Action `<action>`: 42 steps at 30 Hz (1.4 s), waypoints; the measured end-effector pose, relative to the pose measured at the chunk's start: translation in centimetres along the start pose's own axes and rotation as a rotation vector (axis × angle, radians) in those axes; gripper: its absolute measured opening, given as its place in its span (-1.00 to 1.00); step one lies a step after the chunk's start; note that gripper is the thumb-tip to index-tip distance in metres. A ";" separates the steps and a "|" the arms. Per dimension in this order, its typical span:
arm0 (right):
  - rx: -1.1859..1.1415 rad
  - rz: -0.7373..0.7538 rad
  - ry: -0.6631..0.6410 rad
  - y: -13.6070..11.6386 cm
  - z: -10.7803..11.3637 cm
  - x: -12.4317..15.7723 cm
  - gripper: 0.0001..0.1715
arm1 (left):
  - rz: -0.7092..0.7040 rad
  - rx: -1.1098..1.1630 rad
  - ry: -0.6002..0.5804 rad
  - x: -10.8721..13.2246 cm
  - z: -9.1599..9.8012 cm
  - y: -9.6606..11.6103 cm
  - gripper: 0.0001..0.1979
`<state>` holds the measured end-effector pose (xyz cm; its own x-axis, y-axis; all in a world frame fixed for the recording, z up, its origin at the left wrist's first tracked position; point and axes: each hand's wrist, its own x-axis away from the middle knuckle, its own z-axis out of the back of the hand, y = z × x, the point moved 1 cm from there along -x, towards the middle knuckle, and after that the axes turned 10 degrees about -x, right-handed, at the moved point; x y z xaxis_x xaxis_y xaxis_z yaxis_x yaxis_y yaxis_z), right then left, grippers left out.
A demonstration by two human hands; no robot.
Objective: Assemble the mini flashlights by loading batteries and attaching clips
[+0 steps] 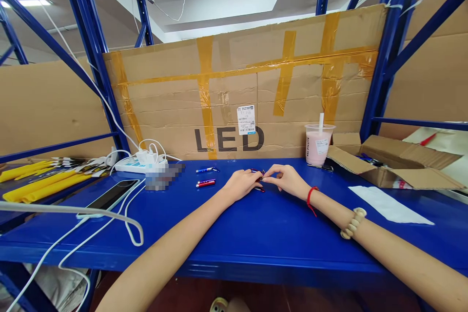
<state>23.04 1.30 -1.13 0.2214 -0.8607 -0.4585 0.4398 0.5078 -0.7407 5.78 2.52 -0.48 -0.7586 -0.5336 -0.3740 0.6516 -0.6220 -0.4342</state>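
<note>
In the head view, the left hand (239, 185) and right hand (287, 177) meet over small red pieces (260, 189) on the blue table (278, 239); their fingers nearly touch, though I cannot tell what they clamp. Something so small could slip from a loose pinch and roll toward the red cylinder (205, 183); the hands hide the contact, so a poor grip might go unnoticed.

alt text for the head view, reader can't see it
A person's left hand and right hand are close together at small reddish objects on a blue shelf. A small blue cylinder and a red one lie to the left; a pink drink and open cardboard box to the right.
</note>
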 end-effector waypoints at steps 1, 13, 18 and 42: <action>0.003 0.001 0.003 0.0 0.0 0.0 -0.74 | -0.001 0.002 0.002 0.0 0.0 0.0 -0.72; -0.001 0.058 -0.011 0.2 0.2 -0.1 -0.71 | -0.029 0.042 0.003 0.1 0.6 0.1 -0.75; 0.002 0.059 -0.010 0.1 0.2 -0.1 -0.71 | -0.023 0.039 -0.006 0.2 0.8 0.1 -0.76; 0.007 0.057 -0.009 0.2 0.1 0.0 -0.68 | -0.026 0.083 0.008 0.2 0.6 0.0 -0.75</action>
<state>23.22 1.38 -1.22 0.2543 -0.8304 -0.4957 0.4322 0.5561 -0.7099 5.63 2.04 -0.07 -0.7752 -0.5121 -0.3699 0.6289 -0.6812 -0.3749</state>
